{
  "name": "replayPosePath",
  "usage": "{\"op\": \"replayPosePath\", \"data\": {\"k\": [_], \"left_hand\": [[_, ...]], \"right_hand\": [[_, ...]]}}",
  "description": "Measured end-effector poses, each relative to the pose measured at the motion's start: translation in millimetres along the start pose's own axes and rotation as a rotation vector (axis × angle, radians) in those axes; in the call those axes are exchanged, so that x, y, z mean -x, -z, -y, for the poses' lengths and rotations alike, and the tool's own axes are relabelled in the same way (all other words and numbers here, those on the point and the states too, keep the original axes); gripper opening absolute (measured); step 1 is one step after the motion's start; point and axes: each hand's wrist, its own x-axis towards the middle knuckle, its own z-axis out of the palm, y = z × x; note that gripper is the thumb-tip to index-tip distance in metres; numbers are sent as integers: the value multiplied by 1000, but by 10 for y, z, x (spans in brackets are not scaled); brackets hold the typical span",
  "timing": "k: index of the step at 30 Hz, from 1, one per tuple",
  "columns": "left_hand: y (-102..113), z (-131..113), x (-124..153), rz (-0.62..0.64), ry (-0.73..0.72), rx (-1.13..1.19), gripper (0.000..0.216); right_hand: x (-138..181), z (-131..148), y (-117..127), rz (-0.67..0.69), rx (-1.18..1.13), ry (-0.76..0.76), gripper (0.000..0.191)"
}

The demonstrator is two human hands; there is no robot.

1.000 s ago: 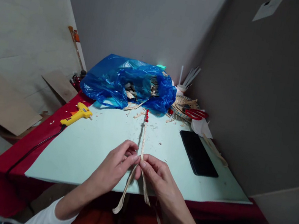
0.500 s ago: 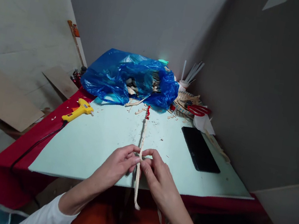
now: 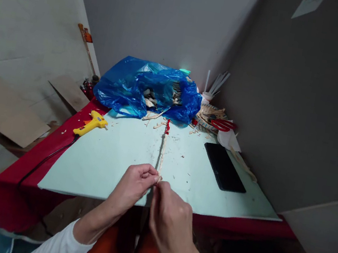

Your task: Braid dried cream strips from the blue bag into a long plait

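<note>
A pale braided fibre cord runs straight from a red tie near the blue bag down to my hands at the table's front. My left hand pinches the cord between thumb and forefinger. Right beside it, my right hand is closed, its thumb and forefinger meeting the cord just below the left fingertips. The back of the right hand hides the cord's loose lower end.
A blue plastic bag holding pale strips lies at the back. The yellow glue gun rests left, its black cord trailing off. At right are a black phone, red-handled scissors and a woven basket.
My right hand has turned and closed, its knuckles now facing up and covering the hanging strands. The left hand keeps its pinch. The view has shifted slightly.
</note>
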Motion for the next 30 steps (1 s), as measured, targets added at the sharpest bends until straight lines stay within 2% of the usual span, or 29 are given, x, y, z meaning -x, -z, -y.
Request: {"op": "replayPosePath", "data": {"k": [3, 6, 8, 10, 11, 14, 17, 21, 27, 30], "left_hand": [[29, 26, 39, 69, 29, 110, 19], [56, 38, 62, 50, -1, 151, 18], [65, 43, 67, 34, -22, 147, 17], [64, 46, 71, 40, -34, 148, 17], [58, 46, 74, 45, -40, 148, 16], [30, 39, 96, 44, -64, 106, 14], [10, 15, 134, 20, -79, 36, 12], [38, -29, 195, 35, -77, 2, 10], [124, -48, 280, 112, -71, -74, 13], [172, -75, 310, 51, -57, -178, 14]], "right_hand": [[86, 59, -49, -54, 173, 142, 22], [41, 32, 98, 2, 172, 178, 25], [-56, -32, 258, 42, 90, 110, 21], [-174, -109, 392, 81, -22, -32, 20], [-229, -142, 431, 143, -110, -96, 22], [-343, -191, 416, 388, -382, -210, 25], [-377, -170, 285, 485, -528, -268, 31], [-359, -140, 158, 477, -596, -310, 31], [-349, -176, 132, 435, -692, -342, 38], [-366, -186, 126, 433, -779, -346, 38]]}}
